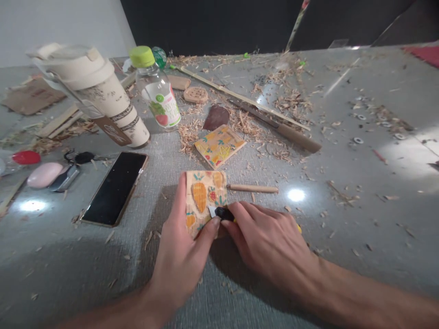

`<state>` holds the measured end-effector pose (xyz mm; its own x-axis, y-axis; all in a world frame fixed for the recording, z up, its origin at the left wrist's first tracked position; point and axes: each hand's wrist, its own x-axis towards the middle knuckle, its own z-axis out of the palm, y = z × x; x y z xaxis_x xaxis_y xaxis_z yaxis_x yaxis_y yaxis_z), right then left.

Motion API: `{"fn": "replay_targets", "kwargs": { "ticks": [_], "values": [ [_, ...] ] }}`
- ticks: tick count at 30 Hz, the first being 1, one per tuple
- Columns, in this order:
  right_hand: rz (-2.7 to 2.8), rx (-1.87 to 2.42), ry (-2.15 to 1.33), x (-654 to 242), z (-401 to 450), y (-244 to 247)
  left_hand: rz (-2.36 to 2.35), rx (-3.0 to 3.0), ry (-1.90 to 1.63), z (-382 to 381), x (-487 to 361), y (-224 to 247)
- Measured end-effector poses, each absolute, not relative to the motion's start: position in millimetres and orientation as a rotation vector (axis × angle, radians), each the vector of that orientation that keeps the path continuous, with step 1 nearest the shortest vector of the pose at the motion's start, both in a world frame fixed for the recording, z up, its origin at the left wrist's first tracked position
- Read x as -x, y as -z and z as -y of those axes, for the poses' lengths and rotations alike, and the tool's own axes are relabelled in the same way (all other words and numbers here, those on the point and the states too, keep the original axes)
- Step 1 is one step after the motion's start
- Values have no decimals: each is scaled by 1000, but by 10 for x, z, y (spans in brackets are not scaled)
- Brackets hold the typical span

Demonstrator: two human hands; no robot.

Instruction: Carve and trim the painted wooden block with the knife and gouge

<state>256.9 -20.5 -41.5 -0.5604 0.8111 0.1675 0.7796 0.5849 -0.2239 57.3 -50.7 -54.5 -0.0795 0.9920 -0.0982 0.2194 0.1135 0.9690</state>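
Note:
A small wooden board (199, 196) painted with orange carrots and green leaves lies in front of me. My left hand (181, 246) grips it, fingers along its left edge and thumb near its lower right. In my right hand (270, 233) is a utility knife (224, 214) with a black front and a bit of yellow. Its short blade rests at the board's surface, close to my left thumb tip. Just right of the board lies a thin wooden dowel (254, 188). Behind it is a second painted wooden board (220, 145).
A phone (115, 188), a tall cream tumbler (113, 100) and a plastic bottle (159, 96) with a green cap stand or lie at left. A long-bladed saw-like tool (295, 137) lies behind, right. Wood shavings (243, 121) and metal washers (358, 140) litter the table.

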Motion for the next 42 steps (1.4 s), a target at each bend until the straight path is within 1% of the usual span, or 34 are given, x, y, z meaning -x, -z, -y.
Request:
{"fn": "replay_targets", "kwargs": {
  "ticks": [5, 9, 16, 22, 31, 42],
  "values": [
    [2579, 1309, -211, -2612, 124, 418, -1488, -1236, -1108, 488, -585, 540],
    [2625, 1186, -288, -2715, 16, 382, -1346, -1172, -1150, 456, -577, 530],
    [2654, 1040, -346, -2829, -69, 274, -1275, -1129, -1121, 452, -584, 548],
    [2697, 1057, -350, -2871, -69, 269, -1283, -1142, -1088, 465, -592, 556],
    [2595, 1142, -221, -2733, 41, 434, -1282, -1096, -1082, 449, -612, 479],
    [2545, 1177, -96, -2744, -24, 400, -1257, -1086, -1120, 422, -556, 514]
  ]
}}
